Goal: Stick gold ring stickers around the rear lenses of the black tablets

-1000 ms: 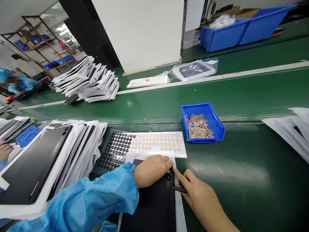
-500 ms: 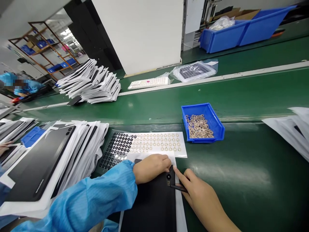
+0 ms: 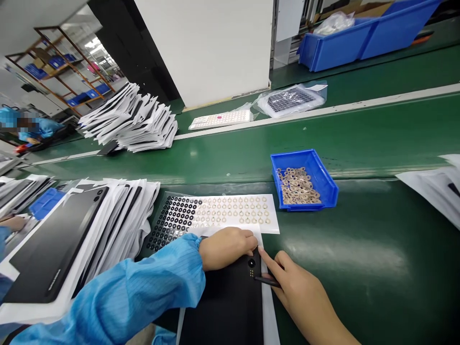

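Observation:
A black tablet back cover [image 3: 226, 306] lies on white sheet paper in front of me, its camera corner at the upper right. My left hand [image 3: 228, 247] rests over its top edge, fingers curled and pinched together near the upper camera hole; what they hold is hidden. On the right edge, my right hand [image 3: 302, 292] touches the same corner with its index fingertip. A slim black pointed tool [image 3: 269, 281] is held in its other fingers, its tip beside small gold contacts. Behind lies a sheet of ring stickers [image 3: 235, 211], with black rings [image 3: 176, 215] at its left.
A blue bin [image 3: 327, 191] of tan rings [image 3: 298, 187] stands at the right. Left is a paper-interleaved stack topped by another black cover [image 3: 53, 249]. Farther back are another stack [image 3: 132, 120], bagged sheets [image 3: 291, 100], large blue bins [image 3: 359, 40] and a co-worker [image 3: 39, 127].
Both hands keep nearly the same position at the cover's corner. The camera view has shifted slightly. At the far left, a co-worker's hand has moved.

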Demonstrator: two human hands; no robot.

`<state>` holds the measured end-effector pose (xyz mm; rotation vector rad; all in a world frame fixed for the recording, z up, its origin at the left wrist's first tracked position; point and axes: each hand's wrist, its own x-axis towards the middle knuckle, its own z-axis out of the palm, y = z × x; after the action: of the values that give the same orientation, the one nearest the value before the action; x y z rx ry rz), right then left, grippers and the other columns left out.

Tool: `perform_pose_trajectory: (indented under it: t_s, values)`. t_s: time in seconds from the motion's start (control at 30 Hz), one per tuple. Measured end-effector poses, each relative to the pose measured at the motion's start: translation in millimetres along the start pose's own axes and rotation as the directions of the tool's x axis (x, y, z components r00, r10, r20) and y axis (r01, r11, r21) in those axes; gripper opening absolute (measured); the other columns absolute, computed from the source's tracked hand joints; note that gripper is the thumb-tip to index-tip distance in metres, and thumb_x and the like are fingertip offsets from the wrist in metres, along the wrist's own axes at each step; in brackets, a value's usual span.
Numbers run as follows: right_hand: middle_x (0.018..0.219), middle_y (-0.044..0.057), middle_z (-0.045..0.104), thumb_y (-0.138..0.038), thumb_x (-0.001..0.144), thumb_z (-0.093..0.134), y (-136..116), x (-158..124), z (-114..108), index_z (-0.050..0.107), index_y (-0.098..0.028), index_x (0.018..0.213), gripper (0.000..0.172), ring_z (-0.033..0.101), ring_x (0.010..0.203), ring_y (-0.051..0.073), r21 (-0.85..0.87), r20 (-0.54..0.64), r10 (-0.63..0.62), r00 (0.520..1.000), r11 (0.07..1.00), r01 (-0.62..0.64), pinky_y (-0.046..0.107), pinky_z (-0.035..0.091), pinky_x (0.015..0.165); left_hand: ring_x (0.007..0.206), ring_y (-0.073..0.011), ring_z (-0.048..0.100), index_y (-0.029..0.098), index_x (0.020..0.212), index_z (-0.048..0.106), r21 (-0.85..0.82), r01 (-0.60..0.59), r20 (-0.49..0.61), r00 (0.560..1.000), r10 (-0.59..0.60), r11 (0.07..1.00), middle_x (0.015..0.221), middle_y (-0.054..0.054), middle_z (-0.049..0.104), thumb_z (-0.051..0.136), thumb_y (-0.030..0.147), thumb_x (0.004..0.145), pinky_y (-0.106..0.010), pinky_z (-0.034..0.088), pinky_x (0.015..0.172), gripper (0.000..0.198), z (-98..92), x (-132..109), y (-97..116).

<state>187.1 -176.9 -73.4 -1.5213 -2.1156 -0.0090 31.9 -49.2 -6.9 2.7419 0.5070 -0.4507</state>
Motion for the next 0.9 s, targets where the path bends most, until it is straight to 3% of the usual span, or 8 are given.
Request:
perform_pose_trajectory:
  t_s: [0.27,0.5,0.73,0.9]
  values:
    - [0.069,-0.001,0.046,-0.003,0.09,0.022,-0.4,1.2,0.0,0.053,-0.009,0.122,0.045,0.05,0.043,0.01,-0.046,0.0,-0.018,1.0,0.999,0.018,0.021,0.034,0.037,0.078,-0.0164,0.061,0.016,0.087,0.056,0.14,-0.073,0.012,0.997,0.072,0.987,0.088,-0.002,0.064,0.054,0.024,0.094,-0.024,0.042,0.062,0.011,-4.9,-0.6,-1.4]
    - [0.067,-0.001,0.045,-0.01,0.095,0.018,-1.6,4.1,-1.5,0.054,-0.009,0.121,0.044,0.05,0.043,0.01,-0.034,-0.011,-0.017,1.0,0.999,0.017,0.021,0.035,0.037,0.077,-0.0168,0.061,0.016,0.095,0.055,0.24,-0.17,0.053,0.985,0.162,0.956,0.09,-0.002,0.064,0.052,0.018,0.094,-0.026,0.041,0.059,0.004,-6.5,1.1,-3.7]
    - [0.068,-0.001,0.047,-0.009,0.094,0.021,-0.5,2.2,1.0,0.054,-0.011,0.121,0.042,0.052,0.044,0.009,-0.016,-0.001,-0.009,1.0,1.0,0.009,0.019,0.037,0.037,0.08,-0.0151,0.06,0.016,0.094,0.055,0.127,-0.132,0.003,0.991,0.132,0.983,0.092,-0.001,0.064,0.048,0.021,0.097,-0.024,0.042,0.066,0.009,0.0,1.4,-8.5]
    - [0.068,-0.002,0.046,-0.006,0.092,0.022,-0.7,3.4,-0.4,0.053,-0.01,0.121,0.042,0.051,0.041,0.009,-0.023,-0.013,-0.02,1.0,1.0,0.019,0.019,0.037,0.036,0.082,-0.0137,0.059,0.016,0.092,0.055,0.039,-0.196,0.074,0.978,0.193,0.98,0.094,0.0,0.063,0.052,0.023,0.095,-0.021,0.04,0.066,0.008,-8.7,4.7,-14.0]
